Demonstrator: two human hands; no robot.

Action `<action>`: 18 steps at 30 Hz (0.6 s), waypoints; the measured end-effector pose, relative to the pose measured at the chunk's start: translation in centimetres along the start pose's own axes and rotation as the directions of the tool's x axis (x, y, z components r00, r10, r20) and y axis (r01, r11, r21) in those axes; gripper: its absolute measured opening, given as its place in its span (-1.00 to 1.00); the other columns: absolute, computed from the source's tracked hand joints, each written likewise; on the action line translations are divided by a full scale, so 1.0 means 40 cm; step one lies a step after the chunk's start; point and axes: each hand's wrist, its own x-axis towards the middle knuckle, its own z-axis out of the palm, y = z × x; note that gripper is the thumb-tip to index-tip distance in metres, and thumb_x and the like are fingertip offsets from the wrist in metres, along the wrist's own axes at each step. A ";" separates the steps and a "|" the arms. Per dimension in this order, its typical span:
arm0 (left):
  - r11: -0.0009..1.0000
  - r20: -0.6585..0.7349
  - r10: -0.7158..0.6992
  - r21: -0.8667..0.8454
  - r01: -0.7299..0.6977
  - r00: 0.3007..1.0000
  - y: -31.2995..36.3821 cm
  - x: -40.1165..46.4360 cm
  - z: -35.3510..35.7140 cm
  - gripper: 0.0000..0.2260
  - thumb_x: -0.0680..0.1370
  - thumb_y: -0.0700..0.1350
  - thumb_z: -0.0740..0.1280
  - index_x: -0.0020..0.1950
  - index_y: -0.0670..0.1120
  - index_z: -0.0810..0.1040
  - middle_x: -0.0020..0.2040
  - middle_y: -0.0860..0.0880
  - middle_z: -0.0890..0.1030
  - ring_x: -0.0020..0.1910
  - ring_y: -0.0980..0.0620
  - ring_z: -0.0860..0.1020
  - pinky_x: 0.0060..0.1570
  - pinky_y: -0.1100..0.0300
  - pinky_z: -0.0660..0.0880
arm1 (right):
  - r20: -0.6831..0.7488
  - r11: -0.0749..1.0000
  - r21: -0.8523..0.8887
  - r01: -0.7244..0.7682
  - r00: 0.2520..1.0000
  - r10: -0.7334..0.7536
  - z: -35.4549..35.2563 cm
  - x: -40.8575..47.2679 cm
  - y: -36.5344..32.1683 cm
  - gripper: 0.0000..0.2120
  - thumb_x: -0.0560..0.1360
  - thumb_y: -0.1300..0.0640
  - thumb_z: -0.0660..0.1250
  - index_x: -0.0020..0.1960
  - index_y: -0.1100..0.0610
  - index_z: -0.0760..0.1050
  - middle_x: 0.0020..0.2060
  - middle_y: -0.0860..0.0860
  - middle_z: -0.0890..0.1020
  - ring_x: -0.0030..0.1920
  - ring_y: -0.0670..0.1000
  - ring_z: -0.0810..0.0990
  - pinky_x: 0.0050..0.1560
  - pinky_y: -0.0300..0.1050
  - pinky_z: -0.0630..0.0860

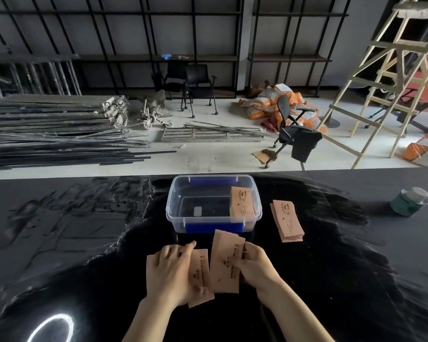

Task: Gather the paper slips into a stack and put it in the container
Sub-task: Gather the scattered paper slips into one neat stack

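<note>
Pinkish-tan paper slips with dark print lie on a glossy black table (84,243). My left hand (173,270) rests flat on a small pile of slips (200,275) near the table's front. My right hand (257,265) pinches the right edge of another bunch of slips (226,262), tilted up beside the left pile. A clear plastic container (214,202) with blue latches stands just beyond my hands. One bundle of slips (241,203) leans inside against its right wall. A further stack of slips (287,220) lies on the table to the container's right.
A green-and-white tin (409,202) stands at the table's far right. Beyond the table's far edge are a floor with metal bars, office chairs, orange sacks and a wooden ladder. A bright ring-light reflection shows at the front left of the table.
</note>
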 end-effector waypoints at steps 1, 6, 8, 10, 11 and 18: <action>0.999 -0.024 0.015 0.035 -0.014 1.000 0.004 0.002 -0.003 0.00 0.29 0.32 0.46 0.63 0.18 0.07 0.50 0.11 0.37 0.52 -0.02 0.24 0.49 0.01 0.18 | 0.003 1.000 -0.010 -0.002 1.000 0.002 0.000 0.001 0.002 -0.74 0.62 0.33 0.34 0.18 0.04 0.65 0.00 0.02 0.80 0.02 0.04 0.78 0.05 0.10 0.74; 0.992 0.025 0.081 -0.098 -0.078 0.996 0.006 0.016 -0.001 -0.03 0.36 0.18 0.48 0.64 0.21 0.00 0.58 0.08 0.26 0.56 -0.04 0.17 0.52 -0.02 0.18 | 0.021 1.000 -0.022 0.014 1.000 -0.013 -0.003 -0.001 0.008 -0.74 0.61 0.33 0.34 0.13 0.03 0.68 -0.04 0.02 0.81 -0.01 0.04 0.80 0.04 0.09 0.76; 0.990 0.123 0.131 -0.060 -0.124 0.984 0.004 0.029 -0.007 -0.01 0.39 0.18 0.47 0.67 0.19 -0.06 0.68 0.11 0.07 0.66 -0.01 -0.02 0.59 -0.10 -0.02 | 0.019 1.000 -0.020 0.011 1.000 -0.010 -0.010 -0.006 0.009 -0.74 0.61 0.34 0.33 0.12 0.04 0.69 -0.05 0.02 0.82 -0.02 0.03 0.81 0.01 0.06 0.76; 0.986 0.156 0.165 -0.018 -0.164 0.974 0.010 0.037 -0.015 -0.01 0.40 0.17 0.50 0.67 0.15 -0.02 0.68 0.09 0.10 0.66 0.01 0.00 0.58 -0.09 -0.06 | 0.009 1.000 -0.028 0.005 1.000 -0.005 -0.015 -0.008 0.008 -0.73 0.62 0.34 0.32 0.12 0.05 0.69 -0.05 0.02 0.82 -0.03 0.02 0.81 -0.02 0.03 0.76; 0.985 0.148 0.171 -0.007 -0.172 0.974 0.015 0.040 -0.017 -0.01 0.38 0.16 0.53 0.66 0.15 0.01 0.65 0.08 0.17 0.64 -0.01 0.06 0.57 -0.07 -0.03 | 0.006 0.999 -0.033 0.005 1.000 -0.005 -0.017 -0.008 0.008 -0.74 0.62 0.33 0.32 0.13 0.04 0.68 -0.04 0.02 0.82 -0.03 0.01 0.81 -0.01 0.04 0.76; 0.984 0.183 0.163 0.044 -0.174 0.969 -0.001 0.066 -0.025 0.07 0.36 0.18 0.56 0.67 0.18 -0.06 0.69 0.08 0.05 0.65 -0.03 0.01 0.59 -0.13 -0.03 | 0.024 0.999 -0.046 -0.017 1.000 0.018 -0.026 -0.024 -0.008 -0.73 0.63 0.30 0.32 0.18 0.00 0.64 0.01 0.01 0.80 0.01 0.02 0.79 0.02 0.03 0.75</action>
